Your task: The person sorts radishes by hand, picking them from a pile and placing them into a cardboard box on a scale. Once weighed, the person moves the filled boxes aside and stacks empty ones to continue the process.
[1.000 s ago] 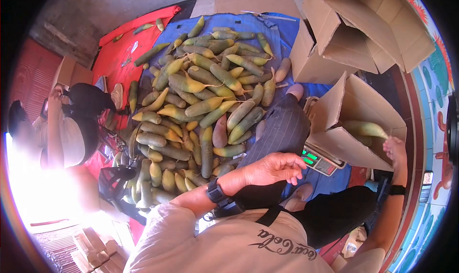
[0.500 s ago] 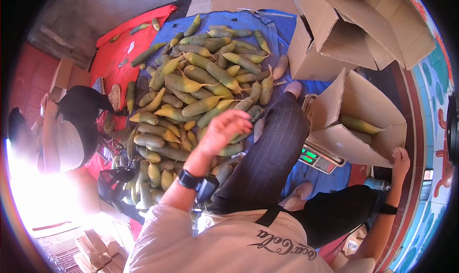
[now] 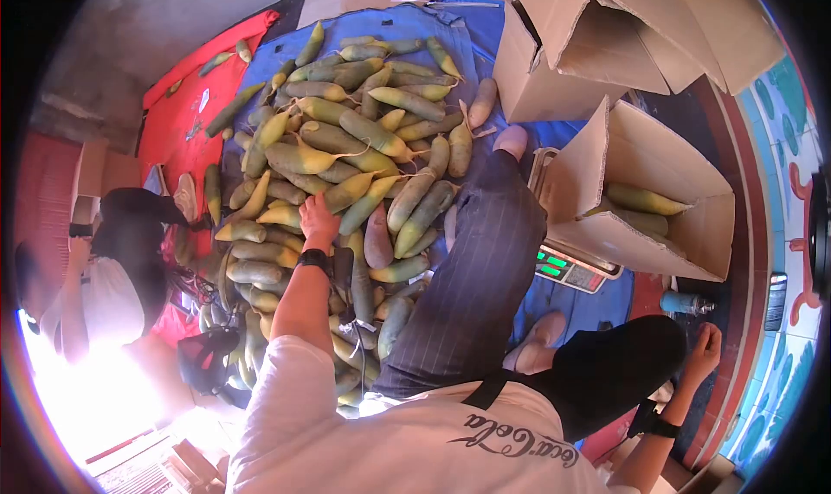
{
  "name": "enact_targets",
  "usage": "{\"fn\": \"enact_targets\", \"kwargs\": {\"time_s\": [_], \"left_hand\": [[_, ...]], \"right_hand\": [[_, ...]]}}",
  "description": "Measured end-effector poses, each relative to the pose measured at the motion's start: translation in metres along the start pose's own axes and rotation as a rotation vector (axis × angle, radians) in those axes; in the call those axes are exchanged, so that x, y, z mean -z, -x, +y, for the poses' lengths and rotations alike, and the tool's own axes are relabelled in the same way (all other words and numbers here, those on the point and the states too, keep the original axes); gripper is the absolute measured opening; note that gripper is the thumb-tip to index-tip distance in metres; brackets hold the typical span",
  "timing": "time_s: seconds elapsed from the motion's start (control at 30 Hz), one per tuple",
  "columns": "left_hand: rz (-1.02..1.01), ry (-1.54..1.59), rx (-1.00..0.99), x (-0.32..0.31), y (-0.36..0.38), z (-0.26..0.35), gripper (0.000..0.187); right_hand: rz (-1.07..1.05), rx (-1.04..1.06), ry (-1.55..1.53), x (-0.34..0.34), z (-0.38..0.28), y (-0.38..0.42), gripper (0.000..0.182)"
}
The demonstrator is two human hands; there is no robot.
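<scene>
A large pile of green radishes (image 3: 329, 157) covers the blue sheet in front of me. My left hand (image 3: 319, 221) is down in the middle of it, its fingers curled against the end of a yellow-green radish (image 3: 350, 191); part of the grip is hidden. My right hand (image 3: 706, 349) hangs by my right knee with its fingers curled and nothing visible in them. An open cardboard box (image 3: 589, 178) with a few green radishes (image 3: 647, 199) inside stands on a digital scale (image 3: 576, 271) with green lit digits.
More open cardboard boxes (image 3: 563, 83) stand at the back right. A blue bottle (image 3: 686, 303) lies near my right knee. Another person (image 3: 112, 278) sits at the left beside a red sheet (image 3: 186, 113). A tiled wall runs along the right.
My left hand has moved down and left from the air above the pile onto the radishes. My right hand has let go of the box edge and dropped toward my knee.
</scene>
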State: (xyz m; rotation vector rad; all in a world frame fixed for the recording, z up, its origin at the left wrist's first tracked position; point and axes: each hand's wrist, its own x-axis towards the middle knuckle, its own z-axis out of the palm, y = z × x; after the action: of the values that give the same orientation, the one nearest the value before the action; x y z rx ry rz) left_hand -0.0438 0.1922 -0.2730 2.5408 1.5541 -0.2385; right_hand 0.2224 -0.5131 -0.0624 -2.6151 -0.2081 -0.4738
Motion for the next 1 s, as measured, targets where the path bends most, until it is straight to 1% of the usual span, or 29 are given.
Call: {"fn": "enact_targets", "kwargs": {"time_s": [0.03, 0.1, 0.13, 0.2, 0.23, 0.3, 0.37, 0.43, 0.47, 0.5, 0.57, 0.6, 0.63, 0.7, 0.73, 0.77, 0.83, 0.87, 0.9, 0.97, 1.0], "left_hand": [[-0.004, -0.001, -0.002, 0.000, 0.000, 0.003, 0.070], [-0.140, -0.101, 0.104, -0.001, 0.001, 0.005, 0.070], [-0.140, -0.102, 0.105, -0.004, 0.003, 0.004, 0.070], [-0.303, -0.007, 0.173, -0.018, 0.013, -0.001, 0.068], [-0.303, -0.006, 0.173, -0.027, 0.015, -0.005, 0.068], [-0.218, 0.194, 0.248, -0.041, 0.023, -0.013, 0.070], [-0.183, 0.247, 0.276, -0.051, 0.031, -0.019, 0.070], [-0.275, 0.456, 0.318, -0.055, 0.034, -0.026, 0.071], [-0.336, 0.468, 0.320, -0.057, 0.035, -0.028, 0.069], [-0.331, 0.471, 0.320, -0.057, 0.039, -0.028, 0.069], [-0.496, 0.870, 0.418, -0.058, 0.047, -0.030, 0.063], [-0.550, 0.965, 0.347, -0.041, 0.058, -0.024, 0.050], [-0.547, 0.965, 0.345, -0.044, 0.062, -0.027, 0.050], [-0.684, 1.338, 0.428, -0.047, 0.073, -0.035, 0.041], [-0.738, 1.523, 0.373, -0.018, 0.092, -0.023, 0.034], [-0.735, 1.525, 0.369, 0.000, 0.105, -0.017, 0.034], [-0.801, 1.623, 0.146, 0.029, 0.124, -0.008, 0.036], [-0.816, 1.657, 0.091, 0.045, 0.133, -0.003, 0.045], [-0.807, 1.659, 0.087, 0.064, 0.141, 0.004, 0.045], [-0.833, 1.661, -0.131, 0.101, 0.155, 0.020, 0.051], [-0.864, 1.637, -0.194, 0.113, 0.159, 0.024, 0.066]], "right_hand": [[-0.026, -0.032, 0.005, 0.001, -0.004, 0.004, 0.019], [-0.053, -0.063, 0.008, -0.001, -0.012, 0.010, 0.018], [-0.064, -0.074, 0.000, -0.003, -0.014, 0.011, 0.018], [-0.074, -0.085, -0.009, -0.009, -0.014, 0.013, 0.017], [-0.045, -0.057, -0.052, -0.016, -0.014, 0.014, 0.016], [-0.016, -0.027, -0.094, -0.019, -0.017, 0.013, 0.015], [-0.089, -0.027, -0.093, -0.021, -0.026, 0.013, 0.014], [-0.100, -0.020, -0.113, -0.024, -0.032, 0.014, 0.014], [-0.112, -0.019, -0.126, -0.025, -0.035, 0.014, 0.014], [-0.108, -0.016, -0.130, -0.026, -0.039, 0.015, 0.014], [-0.129, -0.003, -0.203, -0.028, -0.046, 0.019, 0.013], [-0.126, -0.003, -0.206, -0.028, -0.050, 0.020, 0.013], [-0.145, -0.008, -0.208, -0.028, -0.054, 0.021, 0.012], [-0.161, -0.011, -0.215, -0.029, -0.064, 0.023, 0.012], [-0.167, 0.008, -0.250, -0.030, -0.070, 0.024, 0.011], [-0.173, 0.027, -0.283, -0.030, -0.076, 0.025, 0.010], [-0.175, 0.068, -0.339, -0.029, -0.096, 0.023, 0.009], [-0.179, 0.108, -0.391, -0.028, -0.109, 0.022, 0.008], [-0.177, 0.113, -0.398, -0.026, -0.124, 0.020, 0.008], [-0.215, 0.196, -0.389, -0.020, -0.158, 0.019, 0.007], [-0.211, 0.199, -0.394, -0.018, -0.174, 0.020, 0.007]]}}
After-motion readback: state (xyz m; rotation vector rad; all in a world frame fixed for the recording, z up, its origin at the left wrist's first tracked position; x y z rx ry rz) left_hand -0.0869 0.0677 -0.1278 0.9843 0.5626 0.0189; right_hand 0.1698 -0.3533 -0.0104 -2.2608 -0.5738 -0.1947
